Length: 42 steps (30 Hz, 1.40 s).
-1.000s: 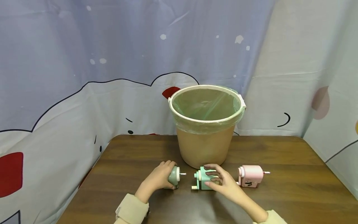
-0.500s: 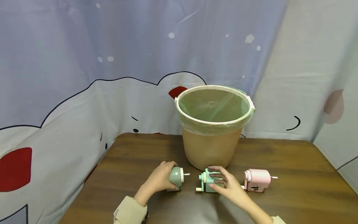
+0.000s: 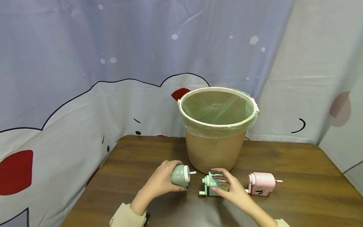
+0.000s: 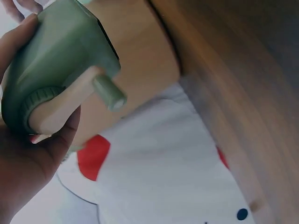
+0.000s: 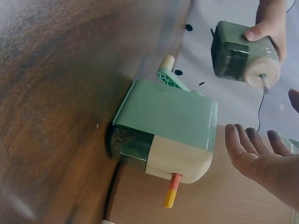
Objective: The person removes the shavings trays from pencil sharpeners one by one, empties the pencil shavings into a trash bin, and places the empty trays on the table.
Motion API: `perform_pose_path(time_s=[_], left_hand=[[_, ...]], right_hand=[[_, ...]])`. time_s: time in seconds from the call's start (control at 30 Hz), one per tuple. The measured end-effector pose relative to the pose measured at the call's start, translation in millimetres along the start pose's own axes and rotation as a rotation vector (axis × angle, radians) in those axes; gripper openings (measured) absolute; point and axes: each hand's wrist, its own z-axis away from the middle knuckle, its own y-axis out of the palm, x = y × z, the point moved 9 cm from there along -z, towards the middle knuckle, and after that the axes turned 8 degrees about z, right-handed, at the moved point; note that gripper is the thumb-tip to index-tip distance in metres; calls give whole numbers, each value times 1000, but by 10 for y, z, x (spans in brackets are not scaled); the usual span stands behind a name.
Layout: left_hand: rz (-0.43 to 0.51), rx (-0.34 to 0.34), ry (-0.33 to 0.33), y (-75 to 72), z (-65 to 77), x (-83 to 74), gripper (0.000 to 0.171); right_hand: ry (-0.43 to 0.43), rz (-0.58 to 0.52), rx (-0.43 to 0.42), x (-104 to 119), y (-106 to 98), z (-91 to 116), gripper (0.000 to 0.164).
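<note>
Clearly, left hand [image 3: 163, 179] is the loaded one: fingers and thumb wrapped round the body of a dark green sharpener [image 3: 179, 175], which looks clear of the tabletop. Its long axis runs across, crank [image 4: 67, 100] at the palm side, pencil end toward the person's right.

Right hand [image 3: 231, 187] holds nothing: fingers loosely arched, thumb well apart from them. Right wrist view shows a gap between fingertips and the mint sharpener [image 5: 173, 109], which stands on the table [image 3: 297, 176] just to that hand's left, nearer to it than to the left hand. Mint crank points to the person's left; short pencil [image 5: 173, 191] at the opposite end.

Beyond: lined bucket [image 3: 215, 151] just behind the mint sharpener, ahead and right of the left hand. Pink sharpener [image 3: 262, 183] farther right, crank leftward, untouched.
</note>
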Motion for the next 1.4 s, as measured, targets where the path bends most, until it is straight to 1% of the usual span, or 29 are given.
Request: perform_pose_path(time_s=[0.13, 0.2, 0.37, 0.47, 0.57, 0.63, 0.77, 0.87, 0.97, 1.03, 1.2, 1.3, 1.4], left_hand=[[12, 4, 18, 7, 40, -132, 72], [26, 4, 32, 18, 52, -209, 72], [47, -3, 63, 64, 64, -390, 74], [63, 18, 85, 118, 91, -486, 75], [70, 37, 117, 162, 131, -571, 75], [69, 40, 133, 179, 157, -611, 75], [104, 27, 132, 179, 207, -647, 75], [134, 11, 131, 162, 243, -670, 75], [156, -1, 150, 148, 268, -702, 77], [148, -5, 169, 151, 273, -717, 78], [112, 22, 221, 186, 238, -748, 80], [80, 18, 258, 173, 208, -790, 79], [51, -5, 280, 153, 173, -829, 79]], right_hand=[[-27, 41, -11, 52, 9, 2, 51], [-66, 80, -26, 101, 5, 0, 57], [-178, 283, -73, 263, -3, 4, 74], [-185, 378, -71, 325, 21, 12, 80], [-175, 438, -55, 373, 54, 26, 79], [-186, 462, -44, 413, 75, 38, 74], [-248, 527, -26, 522, 113, 69, 69], [-282, 577, -20, 607, 137, 96, 69], [-299, 586, -20, 673, 145, 115, 67], [-317, 579, -23, 703, 135, 117, 66], [-350, 579, -38, 685, 95, 109, 66], [-337, 577, -59, 655, 56, 95, 67], [-304, 548, -72, 633, 5, 69, 65]])
